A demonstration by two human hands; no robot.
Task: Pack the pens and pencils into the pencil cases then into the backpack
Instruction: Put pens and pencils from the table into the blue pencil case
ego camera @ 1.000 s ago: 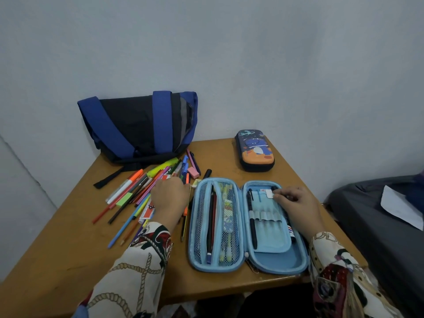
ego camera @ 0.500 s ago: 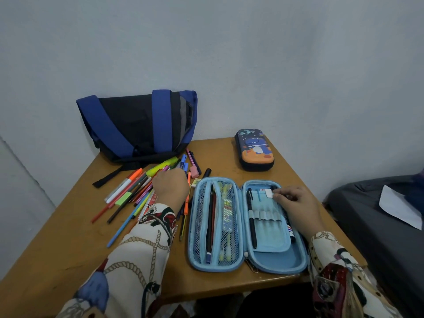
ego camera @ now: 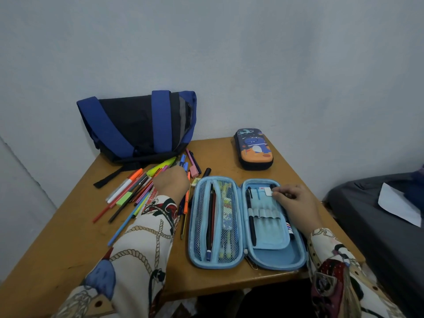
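Blue mesh-lined pencil case (ego camera: 246, 223) open, slim pens (ego camera: 137, 191) beside

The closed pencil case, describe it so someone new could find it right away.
On the wooden table, look to the far right corner by the wall. The closed case lies there alone, beyond the open case. It is dark with a cartoon dinosaur on orange.

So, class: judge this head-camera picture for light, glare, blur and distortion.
Head view: soft, even light, no glare; wide-angle lens bows the table edges; sharp on the open pencil case; loose pens readable; the left hand hides its own fingertips.
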